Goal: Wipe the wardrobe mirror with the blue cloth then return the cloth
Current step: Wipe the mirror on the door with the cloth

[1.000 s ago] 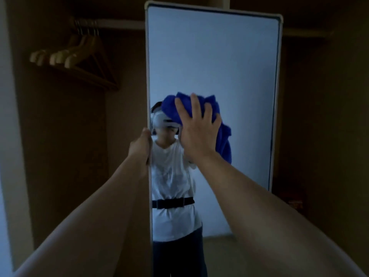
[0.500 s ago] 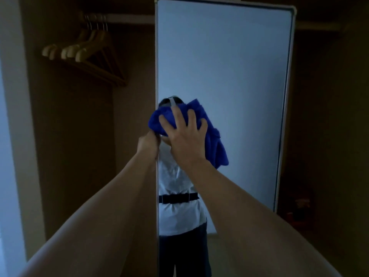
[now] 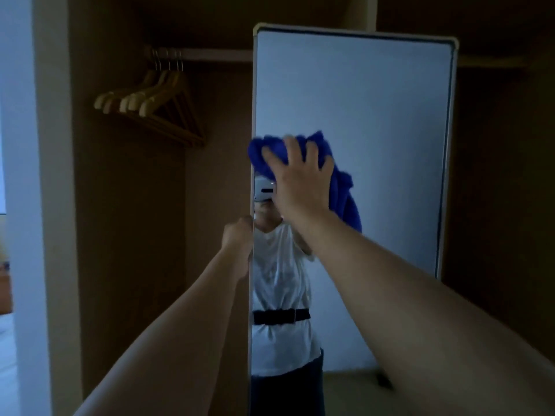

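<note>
The tall wardrobe mirror with a pale frame stands upright in front of me. My right hand presses the bunched blue cloth flat against the glass near the mirror's left edge, fingers spread over it. Part of the cloth hangs down to the right of the hand. My left hand grips the mirror's left edge just below, fingers curled round it. The glass reflects a person in a white shirt.
Several wooden hangers hang on a rail inside the open wardrobe at the upper left. Dark wardrobe panels lie to the right of the mirror. A pale wall edge runs down the far left.
My right hand has slid the blue cloth leftwards across the glass and then slightly upwards along the left edge. My left hand has kept its grip on the mirror's edge.
</note>
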Demonstrator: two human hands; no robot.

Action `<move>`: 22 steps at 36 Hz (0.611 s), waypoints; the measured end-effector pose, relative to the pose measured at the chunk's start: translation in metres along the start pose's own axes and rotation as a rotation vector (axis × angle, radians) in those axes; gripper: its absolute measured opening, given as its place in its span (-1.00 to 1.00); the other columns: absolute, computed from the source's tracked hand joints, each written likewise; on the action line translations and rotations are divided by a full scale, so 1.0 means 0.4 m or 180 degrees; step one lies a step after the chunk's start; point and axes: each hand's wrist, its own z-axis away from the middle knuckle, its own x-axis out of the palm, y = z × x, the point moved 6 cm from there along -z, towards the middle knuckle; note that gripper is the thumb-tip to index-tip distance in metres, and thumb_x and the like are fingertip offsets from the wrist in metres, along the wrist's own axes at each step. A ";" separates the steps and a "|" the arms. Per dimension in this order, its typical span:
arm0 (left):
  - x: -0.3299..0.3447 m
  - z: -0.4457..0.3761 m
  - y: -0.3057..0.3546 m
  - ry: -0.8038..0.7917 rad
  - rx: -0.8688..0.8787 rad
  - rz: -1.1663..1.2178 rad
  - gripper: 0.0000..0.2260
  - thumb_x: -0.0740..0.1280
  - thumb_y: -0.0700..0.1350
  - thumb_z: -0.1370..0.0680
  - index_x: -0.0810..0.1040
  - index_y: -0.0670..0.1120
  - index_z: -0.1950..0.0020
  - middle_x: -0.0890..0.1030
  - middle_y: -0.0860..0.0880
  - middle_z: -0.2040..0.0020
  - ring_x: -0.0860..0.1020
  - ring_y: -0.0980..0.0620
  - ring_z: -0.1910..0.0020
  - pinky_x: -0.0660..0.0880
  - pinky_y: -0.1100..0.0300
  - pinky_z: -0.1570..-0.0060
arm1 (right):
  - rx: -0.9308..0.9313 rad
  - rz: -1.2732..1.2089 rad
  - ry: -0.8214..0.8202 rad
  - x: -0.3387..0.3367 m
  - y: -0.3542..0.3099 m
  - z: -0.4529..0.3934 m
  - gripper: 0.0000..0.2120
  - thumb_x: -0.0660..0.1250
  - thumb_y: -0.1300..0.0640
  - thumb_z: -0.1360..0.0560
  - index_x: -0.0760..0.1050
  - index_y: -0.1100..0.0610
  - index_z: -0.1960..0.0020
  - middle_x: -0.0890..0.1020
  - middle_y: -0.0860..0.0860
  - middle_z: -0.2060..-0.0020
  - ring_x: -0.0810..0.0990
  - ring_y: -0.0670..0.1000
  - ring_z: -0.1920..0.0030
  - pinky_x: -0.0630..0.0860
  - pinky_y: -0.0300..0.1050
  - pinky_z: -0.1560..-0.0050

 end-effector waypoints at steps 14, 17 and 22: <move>0.005 -0.017 -0.002 -0.0206 0.0289 0.0027 -0.74 0.13 -0.12 -0.58 0.50 -0.08 0.26 0.49 0.04 0.56 0.45 0.12 0.59 0.34 0.26 0.55 | -0.0076 0.0391 0.0136 0.064 -0.015 0.125 -0.39 0.43 0.06 -0.36 0.38 -0.08 -0.38 0.39 0.07 -0.38 0.39 0.25 -0.28 0.38 0.29 -0.13; 0.012 -0.025 0.003 -0.0215 0.0303 0.0052 -0.75 0.11 -0.11 -0.61 0.49 -0.07 0.21 0.52 -0.02 0.36 0.48 0.07 0.42 0.38 0.19 0.44 | -0.0192 0.0425 0.0211 0.081 -0.026 0.178 -0.36 0.49 0.03 -0.27 0.43 -0.08 -0.34 0.44 0.07 -0.34 0.44 0.24 -0.24 0.44 0.28 -0.07; 0.006 -0.021 -0.006 0.0006 0.0285 0.0160 -0.73 0.05 -0.08 -0.62 0.46 -0.06 0.19 0.55 -0.07 0.27 0.50 0.03 0.35 0.41 0.25 0.47 | -0.0342 0.0331 0.0040 0.137 -0.049 0.281 -0.28 0.52 -0.05 -0.22 0.40 -0.11 -0.36 0.30 0.04 -0.37 0.28 0.23 -0.27 0.44 0.30 -0.09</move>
